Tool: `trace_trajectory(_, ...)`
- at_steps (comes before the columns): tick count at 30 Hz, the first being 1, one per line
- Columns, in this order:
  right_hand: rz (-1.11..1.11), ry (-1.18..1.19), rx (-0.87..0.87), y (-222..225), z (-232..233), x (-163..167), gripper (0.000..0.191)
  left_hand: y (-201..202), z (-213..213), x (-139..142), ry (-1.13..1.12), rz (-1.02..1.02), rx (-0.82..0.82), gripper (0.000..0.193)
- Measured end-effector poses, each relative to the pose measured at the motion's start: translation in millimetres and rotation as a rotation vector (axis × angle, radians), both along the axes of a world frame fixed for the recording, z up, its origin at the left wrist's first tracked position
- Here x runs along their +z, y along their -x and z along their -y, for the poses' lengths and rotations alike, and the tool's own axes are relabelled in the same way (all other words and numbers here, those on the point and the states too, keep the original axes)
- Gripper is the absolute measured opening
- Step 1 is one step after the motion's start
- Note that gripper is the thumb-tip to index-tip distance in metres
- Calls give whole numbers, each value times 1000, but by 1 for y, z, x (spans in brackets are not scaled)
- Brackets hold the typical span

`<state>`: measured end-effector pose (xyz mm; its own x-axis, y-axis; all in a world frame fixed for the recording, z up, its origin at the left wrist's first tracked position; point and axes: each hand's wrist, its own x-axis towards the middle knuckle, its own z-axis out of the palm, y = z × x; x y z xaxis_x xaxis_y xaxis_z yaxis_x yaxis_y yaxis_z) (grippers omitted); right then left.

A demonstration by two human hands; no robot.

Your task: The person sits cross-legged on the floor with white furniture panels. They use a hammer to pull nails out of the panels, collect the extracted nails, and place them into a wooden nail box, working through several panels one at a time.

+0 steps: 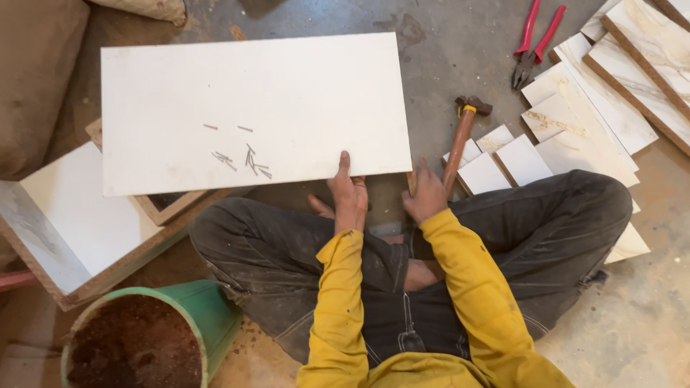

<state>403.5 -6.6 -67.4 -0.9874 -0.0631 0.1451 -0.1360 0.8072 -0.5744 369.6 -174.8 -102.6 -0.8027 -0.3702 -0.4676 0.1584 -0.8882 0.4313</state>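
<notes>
My left hand [350, 195] pinches the near edge of the flat white rectangular board [255, 111], thumb on top. The board stretches away and leftward, long axis crosswise. My right hand [425, 195], fingers curled loosely, empty, rests just beside the wooden-handled hammer [460, 140]. Small steel nails [241, 156] lie beyond, left of my left fingers.

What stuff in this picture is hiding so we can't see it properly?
- Head view: the white board covers whatever it rests on; only a wooden frame corner peeks out.
- The right hand blocks the hammer handle's lower end.
- The small nails are too tiny to count.
- The green bucket is cut off by the bottom edge.
- The left hand hides the board's edge there.
</notes>
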Motion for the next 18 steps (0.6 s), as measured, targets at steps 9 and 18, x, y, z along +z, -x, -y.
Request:
trace_trajectory(9, -85, 210, -149, 31, 36, 29, 78, 6, -1, 18, 1, -49, -9, 46)
trace_trajectory(18, -33, 248, -42, 45, 38, 46, 95, 8, -4, 24, 8, -58, -23, 39)
